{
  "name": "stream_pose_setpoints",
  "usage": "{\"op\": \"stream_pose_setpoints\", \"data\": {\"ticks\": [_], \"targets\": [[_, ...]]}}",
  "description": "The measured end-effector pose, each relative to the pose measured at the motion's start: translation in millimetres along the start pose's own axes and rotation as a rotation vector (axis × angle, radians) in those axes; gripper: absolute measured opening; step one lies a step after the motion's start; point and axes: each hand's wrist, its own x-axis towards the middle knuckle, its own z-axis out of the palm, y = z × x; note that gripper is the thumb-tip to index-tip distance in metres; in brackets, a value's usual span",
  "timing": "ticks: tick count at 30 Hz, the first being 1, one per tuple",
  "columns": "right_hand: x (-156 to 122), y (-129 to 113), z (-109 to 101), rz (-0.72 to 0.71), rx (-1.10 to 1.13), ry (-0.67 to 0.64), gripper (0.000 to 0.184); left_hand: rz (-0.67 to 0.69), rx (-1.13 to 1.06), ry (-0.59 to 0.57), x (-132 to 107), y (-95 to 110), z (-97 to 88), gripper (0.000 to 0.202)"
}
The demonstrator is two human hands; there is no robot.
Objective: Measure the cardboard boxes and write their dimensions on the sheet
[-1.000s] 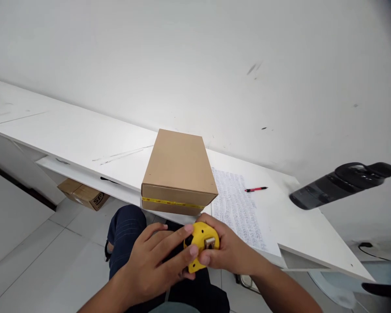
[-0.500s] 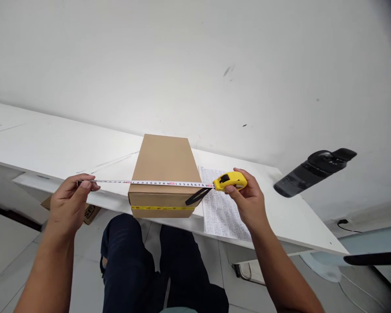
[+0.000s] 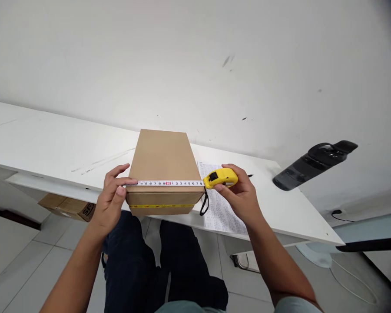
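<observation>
A brown cardboard box (image 3: 164, 154) with a yellow strip across its front stands on the white table. Along its top front edge lies the white blade of a tape measure, drawn out of its yellow case (image 3: 222, 177). My right hand (image 3: 244, 198) grips that case at the box's right corner, and a black wrist strap (image 3: 204, 204) dangles from it. At the left corner, my left hand (image 3: 109, 202) holds the blade's end, index finger on top and thumb lower; the fingertip covers the first marks.
A printed sheet (image 3: 220, 213) lies right of the box, with a dark pen tip (image 3: 250, 175) showing behind my right hand. A black bottle (image 3: 313, 165) stands farther right on the table (image 3: 68, 134). Another carton (image 3: 68, 206) sits below at left.
My left hand has moved right to the box's left corner with the blade's end. The drawn-out blade is shorter. The right hand and case have shifted slightly left, and the strap now hangs down.
</observation>
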Motion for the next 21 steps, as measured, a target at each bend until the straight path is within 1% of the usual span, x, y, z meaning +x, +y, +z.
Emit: {"op": "stream_pose_setpoints", "data": {"ticks": [2, 6, 10, 14, 16, 19, 21], "targets": [[-1.6, -0.5, -0.4, -0.002, -0.018, 0.002, 0.048, 0.03, 0.015, -0.009, -0.4, 2.7, 4.6, 0.035], [-3.3, -1.0, 0.0, -0.002, -0.038, 0.008, 0.049, 0.065, 0.032, 0.002, -3.0, 3.7, 11.1, 0.027], [-4.3, 1.6, -0.5, -0.024, -0.024, 0.033, 0.049, 0.066, 0.045, -0.005, -6.3, 5.5, 13.3, 0.025], [-6.5, 5.2, -0.8, -0.043, -0.041, 0.034, 0.05, 0.03, 0.054, -0.02, -7.3, 9.4, 10.8, 0.024], [-7.2, 5.4, -0.2, -0.051, -0.043, 0.046, 0.05, 0.042, 0.094, 0.036, -6.9, 11.9, 9.3, 0.016], [-7.0, 3.8, -0.7, -0.051, -0.038, 0.065, 0.051, 0.13, 0.215, 0.201, -7.2, 15.7, 5.1, 0.004], [-6.8, 2.3, -3.6, -0.034, -0.011, 0.076, 0.054, 0.216, 0.278, 0.277, -10.9, 18.5, -1.6, 0.009]]}}
